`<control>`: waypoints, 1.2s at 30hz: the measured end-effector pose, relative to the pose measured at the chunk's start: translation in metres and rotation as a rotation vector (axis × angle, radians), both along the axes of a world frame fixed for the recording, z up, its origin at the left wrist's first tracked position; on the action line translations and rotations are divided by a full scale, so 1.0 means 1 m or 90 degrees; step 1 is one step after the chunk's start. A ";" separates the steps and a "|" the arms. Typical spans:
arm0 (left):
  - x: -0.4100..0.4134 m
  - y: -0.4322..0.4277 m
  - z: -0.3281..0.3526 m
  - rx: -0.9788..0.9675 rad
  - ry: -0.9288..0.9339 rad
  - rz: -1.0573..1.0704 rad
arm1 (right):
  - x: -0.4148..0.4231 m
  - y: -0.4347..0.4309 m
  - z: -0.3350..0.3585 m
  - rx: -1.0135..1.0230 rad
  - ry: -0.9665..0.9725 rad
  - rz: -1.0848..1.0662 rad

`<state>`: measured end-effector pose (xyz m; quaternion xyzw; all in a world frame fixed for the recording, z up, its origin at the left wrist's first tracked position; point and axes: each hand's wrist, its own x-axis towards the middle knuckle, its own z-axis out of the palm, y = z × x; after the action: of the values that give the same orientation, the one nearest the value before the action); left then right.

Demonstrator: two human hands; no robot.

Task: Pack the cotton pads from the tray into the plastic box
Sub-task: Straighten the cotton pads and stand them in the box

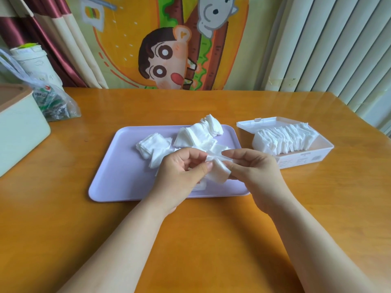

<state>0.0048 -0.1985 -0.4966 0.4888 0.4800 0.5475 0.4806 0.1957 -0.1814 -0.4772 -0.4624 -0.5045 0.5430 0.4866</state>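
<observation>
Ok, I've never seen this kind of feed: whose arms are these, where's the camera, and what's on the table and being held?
There is no machine here: these are a person's two bare arms, filmed by one wide-angle camera worn on the head, looking forward and down. The left hand and right hand together pinch a few cotton pads above the lilac tray. More loose pads lie in heaps on the tray. To the right stands the open plastic box, holding a row of pads set on edge. Everything sits on a wooden table. A pale green container and a plastic bag are at the far left.
</observation>
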 end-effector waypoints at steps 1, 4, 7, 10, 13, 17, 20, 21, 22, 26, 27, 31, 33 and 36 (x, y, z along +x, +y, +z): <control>-0.001 0.001 -0.001 0.001 0.006 0.008 | -0.001 -0.001 0.000 0.000 0.006 0.009; -0.001 0.002 -0.001 -0.003 0.001 0.020 | -0.003 -0.001 -0.001 0.011 0.009 0.022; 0.000 0.001 0.000 -0.007 -0.010 0.020 | -0.004 0.000 -0.003 0.006 0.026 0.012; 0.001 0.001 0.001 -0.007 -0.007 0.026 | -0.002 0.000 -0.003 0.011 0.047 0.015; 0.000 0.001 0.001 -0.012 -0.009 0.030 | -0.004 -0.001 -0.003 0.015 0.060 0.029; 0.001 0.002 -0.001 -0.016 -0.003 0.045 | -0.003 -0.002 -0.004 0.026 0.075 0.069; 0.001 0.004 -0.004 -0.009 0.025 0.060 | -0.002 -0.003 -0.003 0.040 0.056 0.096; 0.000 0.004 -0.004 -0.001 0.044 0.064 | -0.003 -0.002 -0.005 0.051 0.034 0.089; 0.000 0.003 -0.004 0.009 0.065 0.063 | -0.004 -0.002 -0.006 0.066 0.005 0.076; -0.002 0.001 -0.002 0.046 0.137 0.019 | -0.005 -0.002 -0.011 0.125 -0.069 0.072; -0.002 0.001 -0.002 0.052 0.148 0.015 | -0.005 -0.002 -0.011 0.132 -0.073 0.079; -0.003 -0.001 -0.001 0.053 0.167 0.037 | -0.007 -0.003 -0.013 0.123 -0.123 0.079; -0.004 -0.002 0.001 0.045 0.170 0.034 | -0.009 -0.003 -0.014 0.120 -0.153 0.065; -0.017 0.002 0.008 0.038 0.181 0.067 | -0.011 -0.002 -0.018 0.122 -0.173 0.014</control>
<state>-0.0126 -0.1964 -0.4884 0.5500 0.5516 0.5109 0.3637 0.1850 -0.1830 -0.4957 -0.4775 -0.6205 0.4298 0.4497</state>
